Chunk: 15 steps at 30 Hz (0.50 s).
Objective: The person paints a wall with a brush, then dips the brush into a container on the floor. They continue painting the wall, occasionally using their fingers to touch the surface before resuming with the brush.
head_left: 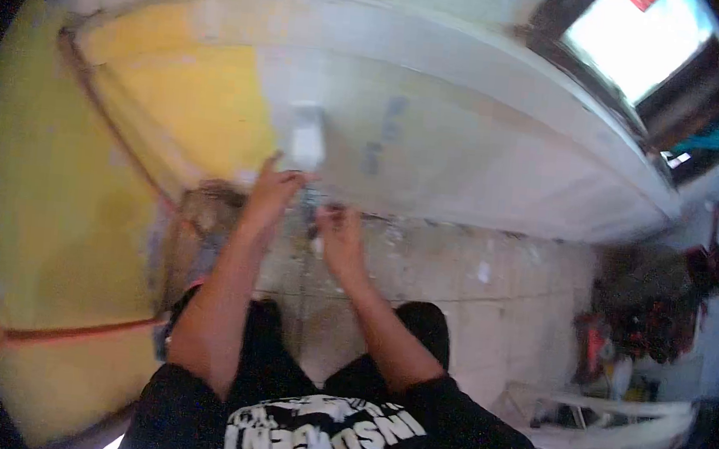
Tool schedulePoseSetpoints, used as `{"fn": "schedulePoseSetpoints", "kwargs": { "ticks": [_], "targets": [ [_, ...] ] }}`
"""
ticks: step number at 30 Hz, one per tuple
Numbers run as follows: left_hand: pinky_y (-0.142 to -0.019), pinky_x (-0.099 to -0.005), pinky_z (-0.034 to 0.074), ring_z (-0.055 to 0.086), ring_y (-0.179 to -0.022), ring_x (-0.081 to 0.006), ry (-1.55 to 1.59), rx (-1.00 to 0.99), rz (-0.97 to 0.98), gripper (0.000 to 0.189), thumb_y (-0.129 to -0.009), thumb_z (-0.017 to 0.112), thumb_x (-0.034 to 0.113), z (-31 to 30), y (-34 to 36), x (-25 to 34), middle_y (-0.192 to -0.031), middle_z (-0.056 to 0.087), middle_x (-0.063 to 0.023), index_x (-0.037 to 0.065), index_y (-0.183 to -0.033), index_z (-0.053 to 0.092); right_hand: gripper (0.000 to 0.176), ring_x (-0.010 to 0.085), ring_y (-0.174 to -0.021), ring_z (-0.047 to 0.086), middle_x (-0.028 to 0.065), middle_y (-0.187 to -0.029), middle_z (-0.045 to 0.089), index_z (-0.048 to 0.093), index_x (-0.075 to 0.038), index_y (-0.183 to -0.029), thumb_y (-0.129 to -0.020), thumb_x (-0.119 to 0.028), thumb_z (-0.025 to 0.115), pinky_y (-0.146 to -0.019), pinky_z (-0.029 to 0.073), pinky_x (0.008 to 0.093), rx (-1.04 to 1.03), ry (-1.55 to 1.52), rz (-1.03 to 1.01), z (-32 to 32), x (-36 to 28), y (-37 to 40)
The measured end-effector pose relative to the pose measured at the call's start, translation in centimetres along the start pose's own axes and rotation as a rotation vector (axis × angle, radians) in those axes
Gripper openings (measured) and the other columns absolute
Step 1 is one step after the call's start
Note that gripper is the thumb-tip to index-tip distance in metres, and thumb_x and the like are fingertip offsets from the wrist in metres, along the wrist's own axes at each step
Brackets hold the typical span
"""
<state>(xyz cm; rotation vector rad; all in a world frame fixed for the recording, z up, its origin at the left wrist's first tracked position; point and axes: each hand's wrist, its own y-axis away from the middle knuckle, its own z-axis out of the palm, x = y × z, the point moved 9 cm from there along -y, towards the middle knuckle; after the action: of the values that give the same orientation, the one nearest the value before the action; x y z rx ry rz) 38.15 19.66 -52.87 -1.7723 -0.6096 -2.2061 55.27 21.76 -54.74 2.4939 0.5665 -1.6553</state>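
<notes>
A white paint roller (307, 145) rests against the wall (452, 147), where white paint meets a yellow patch (200, 95). My left hand (279, 190) is closed near the top of the roller's frame, just below the roller head. Lower and to the right, my right hand (341, 233) wraps round the handle, and a pale end of it shows beneath the fingers. Both hands are blurred, so the exact finger positions are hard to make out. Two small bluish-grey marks show on the wall right of the roller.
Paint-spotted floor tiles (491, 279) lie below the wall. At left stands a yellow-green wall (86, 226) with an orange-brown pipe-like strip (85, 330). A white rack-like object (616, 422) and dark and red clutter (641, 326) are at right. A bright window (636, 43) is at upper right.
</notes>
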Motion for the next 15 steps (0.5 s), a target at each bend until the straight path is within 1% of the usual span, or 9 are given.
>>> {"fn": "schedulePoseSetpoints", "kwargs": {
  "ticks": [2, 3, 4, 5, 7, 9, 10, 11, 15],
  "targets": [
    [-0.095, -0.0337, 0.047, 0.063, -0.107, -0.0230, -0.063, 0.012, 0.019, 0.083, -0.089, 0.070, 0.016, 1.2, 0.4, 2.0, -0.111, 0.068, -0.0191, -0.005, -0.148, 0.015, 0.030, 0.0175, -0.082, 0.061, 0.0093, -0.097, 0.062, 0.053, -0.003, -0.113, -0.099, -0.030, 0.055, -0.067, 0.051, 0.0306, -0.189, -0.488, 0.379, 3.6, 2.9, 0.9],
    [-0.094, -0.0333, 0.047, 0.063, -0.107, -0.0226, -0.195, 0.044, 0.041, 0.083, -0.089, 0.071, 0.017, 0.9, 0.6, 2.3, -0.111, 0.069, -0.0186, -0.005, -0.148, 0.017, 0.030, 0.0175, -0.082, 0.061, 0.0093, -0.097, 0.062, 0.053, -0.003, -0.113, -0.099, -0.030, 0.055, -0.067, 0.051, 0.0306, -0.193, -0.484, 0.384, 3.2, 2.8, 0.7],
    [-0.094, -0.0329, 0.047, 0.063, -0.107, -0.0223, -0.337, 0.086, 0.059, 0.084, -0.088, 0.072, 0.018, 0.0, 0.9, 2.4, -0.110, 0.069, -0.0181, -0.005, -0.148, 0.018, 0.028, 0.0156, -0.074, 0.059, 0.0075, -0.091, 0.061, 0.053, -0.005, -0.111, -0.100, -0.030, 0.054, -0.060, 0.049, 0.0306, -0.259, -0.617, 0.392, 3.8, 2.0, 0.3],
    [-0.094, -0.0329, 0.047, 0.063, -0.107, -0.0223, -0.349, 0.107, 0.048, 0.084, -0.088, 0.072, 0.018, -0.6, 0.9, 2.0, -0.110, 0.069, -0.0181, -0.005, -0.148, 0.018, 0.026, 0.0136, -0.067, 0.058, 0.0057, -0.085, 0.060, 0.053, -0.006, -0.109, -0.100, -0.030, 0.053, -0.053, 0.047, 0.0306, -0.331, -0.758, 0.401, 4.7, 1.0, 0.2],
    [-0.096, -0.0338, 0.045, 0.062, -0.107, -0.0217, -0.256, 0.005, 0.072, 0.083, -0.089, 0.072, 0.024, 0.3, 0.7, 1.6, -0.110, 0.069, -0.0171, -0.004, -0.148, 0.021, 0.021, 0.0113, -0.061, 0.053, 0.0035, -0.079, 0.057, 0.053, -0.007, -0.107, -0.100, -0.027, 0.053, -0.050, 0.043, 0.0287, -0.348, -0.803, 0.407, 4.7, 0.1, -0.6],
    [-0.097, -0.0342, 0.044, 0.061, -0.108, -0.0215, -0.245, 0.000, 0.059, 0.083, -0.090, 0.071, 0.030, -1.2, 1.1, 1.2, -0.111, 0.069, -0.0169, -0.004, -0.148, 0.022, 0.017, 0.0091, -0.055, 0.049, 0.0013, -0.073, 0.054, 0.054, -0.009, -0.104, -0.100, -0.025, 0.054, -0.047, 0.040, 0.0268, -0.352, -0.833, 0.400, 6.3, -0.2, -0.3],
    [-0.098, -0.0346, 0.043, 0.060, -0.108, -0.0213, -0.229, -0.028, 0.040, 0.083, -0.091, 0.069, 0.036, -0.5, 0.9, 1.3, -0.113, 0.068, -0.0168, -0.004, -0.148, 0.023, 0.014, 0.0076, -0.053, 0.045, 0.0001, -0.071, 0.052, 0.054, -0.009, -0.103, -0.100, -0.023, 0.053, -0.047, 0.037, 0.0249, -0.240, -0.743, 0.264, 4.9, -0.4, -1.0],
    [-0.101, -0.0357, 0.039, 0.057, -0.112, -0.0218, -0.186, -0.026, -0.029, 0.083, -0.095, 0.057, 0.051, -0.4, 0.8, 1.0, -0.114, 0.067, -0.0162, -0.003, -0.148, 0.024, 0.012, 0.0060, -0.052, 0.041, -0.0012, -0.068, 0.049, 0.055, -0.010, -0.102, -0.100, -0.022, 0.052, -0.046, 0.034, 0.0231, -0.126, -0.647, 0.131, 3.4, -0.7, -1.5],
    [-0.101, -0.0367, 0.037, 0.054, -0.115, -0.0229, -0.178, 0.126, 0.009, 0.080, -0.098, 0.045, 0.059, -1.0, 1.0, 2.5, -0.114, 0.066, -0.0161, -0.003, -0.146, 0.027, 0.012, 0.0085, -0.059, 0.044, -0.0017, -0.071, 0.049, 0.055, -0.007, -0.097, -0.099, -0.018, 0.051, -0.051, 0.036, 0.0237, -0.048, -0.670, 0.130, 0.5, -3.5, -2.3]
  ]
}}
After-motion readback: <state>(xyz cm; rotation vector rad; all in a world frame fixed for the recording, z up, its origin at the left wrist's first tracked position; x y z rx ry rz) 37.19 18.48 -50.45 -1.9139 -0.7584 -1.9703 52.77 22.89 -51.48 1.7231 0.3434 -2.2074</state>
